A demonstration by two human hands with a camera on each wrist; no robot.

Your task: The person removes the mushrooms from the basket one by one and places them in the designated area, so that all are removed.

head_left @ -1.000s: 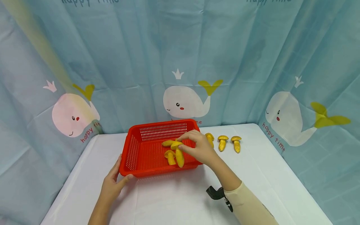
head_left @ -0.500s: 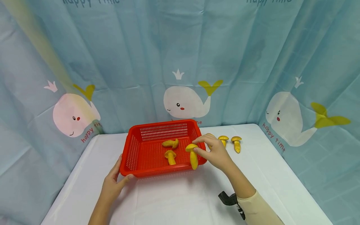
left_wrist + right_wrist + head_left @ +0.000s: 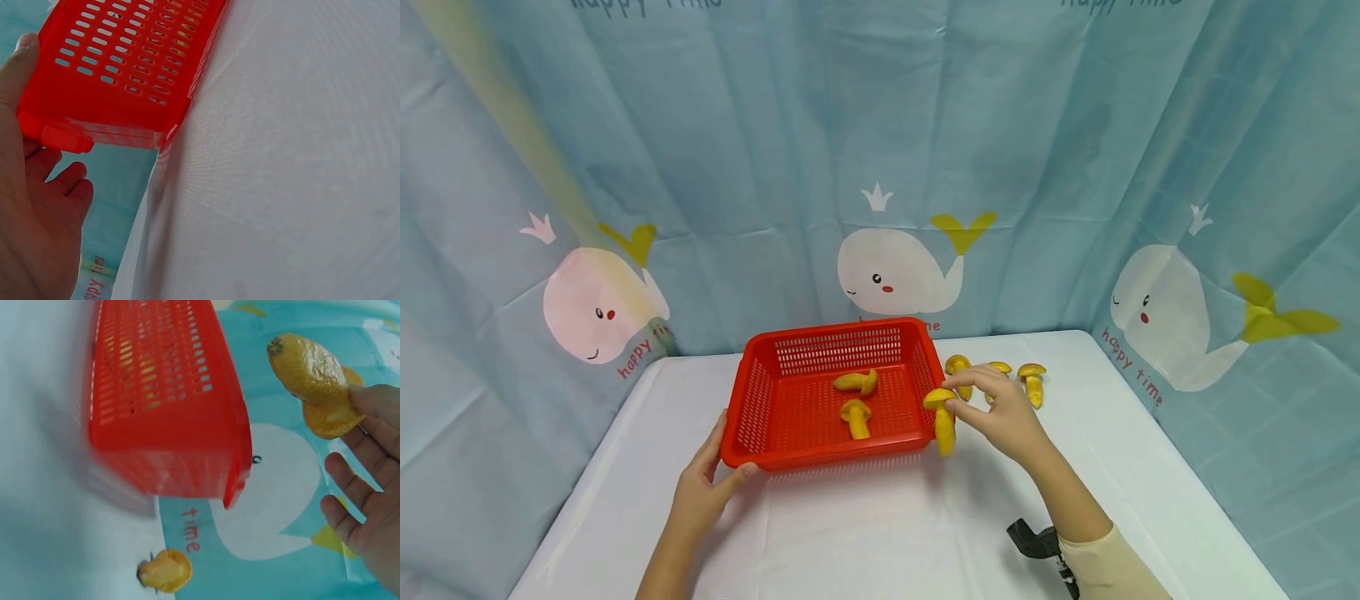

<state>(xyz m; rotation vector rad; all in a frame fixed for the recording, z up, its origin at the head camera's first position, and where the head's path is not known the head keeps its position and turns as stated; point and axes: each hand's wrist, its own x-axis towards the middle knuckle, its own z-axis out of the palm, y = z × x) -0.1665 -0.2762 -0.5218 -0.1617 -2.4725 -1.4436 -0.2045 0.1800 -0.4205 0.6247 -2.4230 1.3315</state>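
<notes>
A red slotted basket (image 3: pixel 820 455) stands mid-table. My left hand (image 3: pixel 718 467) grips its front left corner, thumb on the front wall; the left wrist view shows the hand (image 3: pixel 37 187) cupping the basket (image 3: pixel 125 75). Two yellow toy mushrooms (image 3: pixel 855 382) (image 3: pixel 856 417) lie inside. My right hand (image 3: pixel 958 402) pinches a third yellow mushroom (image 3: pixel 943 421) by its cap, stem hanging down, just outside the basket's right front corner. In the right wrist view that mushroom (image 3: pixel 312 378) sits in the fingers (image 3: pixel 369 506) beside the basket wall (image 3: pixel 162 394).
Three more yellow mushrooms (image 3: pixel 959 371) (image 3: pixel 1000 367) (image 3: pixel 1032 382) lie in a row on the white table (image 3: pixel 865 533), right of the basket and behind my right hand. A whale-print curtain (image 3: pixel 887 208) closes off the back and sides.
My right hand has lifted the mushroom out of the basket and carried it right, over the rim, to just outside the right front corner. The left hand has stayed put.
</notes>
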